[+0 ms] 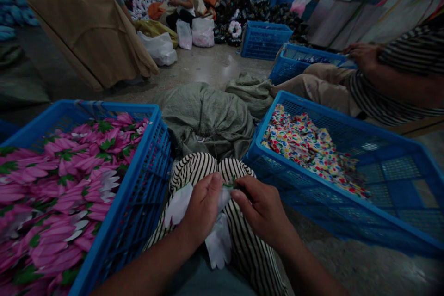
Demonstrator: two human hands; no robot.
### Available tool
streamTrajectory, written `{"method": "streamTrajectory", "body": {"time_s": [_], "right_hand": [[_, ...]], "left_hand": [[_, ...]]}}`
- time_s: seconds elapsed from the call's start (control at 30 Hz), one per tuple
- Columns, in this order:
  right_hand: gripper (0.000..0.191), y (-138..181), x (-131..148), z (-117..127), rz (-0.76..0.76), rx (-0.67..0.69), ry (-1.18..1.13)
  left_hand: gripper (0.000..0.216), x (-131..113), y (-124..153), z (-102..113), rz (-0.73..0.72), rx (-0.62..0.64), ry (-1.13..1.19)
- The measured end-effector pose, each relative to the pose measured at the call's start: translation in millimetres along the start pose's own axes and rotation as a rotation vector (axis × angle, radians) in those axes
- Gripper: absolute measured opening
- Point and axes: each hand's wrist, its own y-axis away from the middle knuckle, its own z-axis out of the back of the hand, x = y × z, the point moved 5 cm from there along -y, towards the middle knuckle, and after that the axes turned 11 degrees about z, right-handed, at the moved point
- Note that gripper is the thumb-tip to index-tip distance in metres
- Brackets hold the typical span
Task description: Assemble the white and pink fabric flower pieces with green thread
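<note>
Room above left hand (203,208) and right hand (262,210), left crate (145,166), right crate (274,120), woven sack (208,120) ahead

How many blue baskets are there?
4: left basket holds pink flowers, right basket holds spotted cloth, one far ahead, one by a seated person's knee. More may be hidden.

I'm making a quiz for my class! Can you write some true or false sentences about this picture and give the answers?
1. The left hand and the right hand hold white petals. True.
2. The blue crate on the right is empty. False: it holds colourful spotted cloth.
3. The blue crate on the left is full of pink flowers with green leaves. True.
4. The person sitting on the right wears a plain red shirt. False: the shirt has black and white stripes.
5. A grey-green sack lies on the floor ahead of the hands. True.
</note>
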Motion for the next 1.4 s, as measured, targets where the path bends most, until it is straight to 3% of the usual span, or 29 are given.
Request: {"method": "streamTrajectory", "body": {"time_s": [0.17,0.57,0.9,1.07,1.2,1.33,1.4], "right_hand": [[0.022,2.8,-3.1,2.6,-0.037,0.014,-0.015],[0.02,3.5,-1.1,5.9,0.046,0.0,0.026],[0.022,3.7,-6.3,1.6,0.019,0.044,-0.124],[0.019,6.5,-9.7,3.8,-0.038,0.077,-0.116],[0.015,11.3,-13.0,8.5,-0.066,-0.028,-0.2],[0.03,13.2,-13.5,10.2,-0.058,-0.16,-0.299],[0.019,9.6,-9.2,8.2,0.005,-0.14,-0.28]], "left_hand": [[0.012,-9.1,2.0,-4.6,-0.065,0.201,-0.061],[0.024,-12.6,1.6,-3.6,-0.193,0.061,-0.296],[0.023,-14.8,1.3,-3.5,-0.199,0.066,-0.32],[0.018,-15.5,3.1,-3.2,-0.28,0.061,-0.353],[0.015,-16.0,3.7,-1.2,-0.301,0.033,-0.32],[0.014,-16.1,3.3,-2.2,-0.254,0.063,-0.289],[0.014,-16.0,3.9,-3.9,-0.235,0.091,-0.307]]}}
